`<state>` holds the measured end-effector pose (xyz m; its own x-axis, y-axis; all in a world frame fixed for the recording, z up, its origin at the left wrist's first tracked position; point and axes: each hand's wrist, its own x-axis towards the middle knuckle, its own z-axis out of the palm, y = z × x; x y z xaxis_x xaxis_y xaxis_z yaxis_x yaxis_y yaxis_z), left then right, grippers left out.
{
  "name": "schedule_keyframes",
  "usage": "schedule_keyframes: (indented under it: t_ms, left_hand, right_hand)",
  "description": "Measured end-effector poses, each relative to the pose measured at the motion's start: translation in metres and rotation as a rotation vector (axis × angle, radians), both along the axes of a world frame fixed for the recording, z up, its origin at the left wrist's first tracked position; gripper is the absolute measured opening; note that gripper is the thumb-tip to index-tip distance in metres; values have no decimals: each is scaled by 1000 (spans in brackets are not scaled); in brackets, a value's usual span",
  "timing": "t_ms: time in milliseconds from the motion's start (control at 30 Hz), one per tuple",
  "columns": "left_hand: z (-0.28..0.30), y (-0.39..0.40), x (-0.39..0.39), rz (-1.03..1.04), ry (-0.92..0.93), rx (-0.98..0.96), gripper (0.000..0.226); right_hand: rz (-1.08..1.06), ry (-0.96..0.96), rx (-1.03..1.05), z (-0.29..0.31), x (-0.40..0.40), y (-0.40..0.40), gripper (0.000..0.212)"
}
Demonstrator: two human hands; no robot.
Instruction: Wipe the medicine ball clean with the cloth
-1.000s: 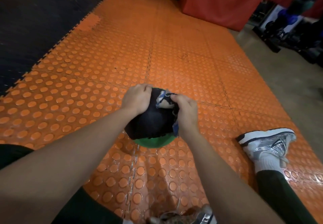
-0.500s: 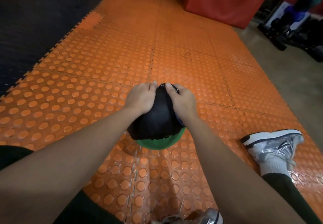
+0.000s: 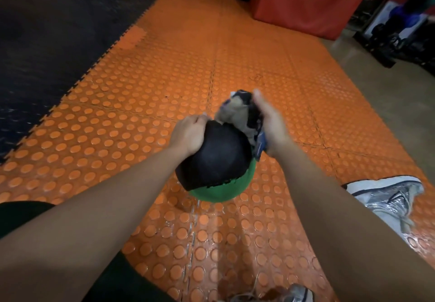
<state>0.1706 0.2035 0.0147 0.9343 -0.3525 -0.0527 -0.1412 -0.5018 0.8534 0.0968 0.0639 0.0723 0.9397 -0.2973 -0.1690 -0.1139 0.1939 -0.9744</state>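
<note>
One medicine ball point(image 3: 214, 160), black above and green below, sits on orange studded floor tiles point(image 3: 146, 85), black matting point(image 3: 47, 30) and a red pad point(image 3: 306, 2) beyond. The left hand point(image 3: 188, 134) cups its upper left; the right hand point(image 3: 270, 125) clutches the bunched cloth point(image 3: 240, 115) against its upper right.

The light is dim and warm. Shiny wet-looking glare sits on the orange mat point(image 3: 207, 238) below the hands. The right hand point(image 3: 270, 122) looks blurry. Far corners are dark and bent.
</note>
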Motion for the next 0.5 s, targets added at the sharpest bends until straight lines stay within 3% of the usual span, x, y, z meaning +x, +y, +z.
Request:
schedule_keyframes:
  t_ms: [100, 133, 300, 400, 500]
  left_hand:
    - [4, -9, 2, 16, 17, 43, 38]
    - [5, -11, 3, 9, 19, 51, 36]
    - [8, -14, 6, -36, 32, 23, 41]
    - [9, -18, 7, -49, 51, 29, 37]
    - [10, -18, 9, -52, 44, 49, 41]
  right_hand:
    - [147, 95, -1015, -24, 3, 15, 48]
    - [122, 82, -1152, -27, 3, 19, 50]
    - [-87, -120, -947, -43, -18, 26, 44]
    - [-95, -177, -741, -41, -30, 32, 35]
    - [-46, -237, -688, -37, -43, 37, 34]
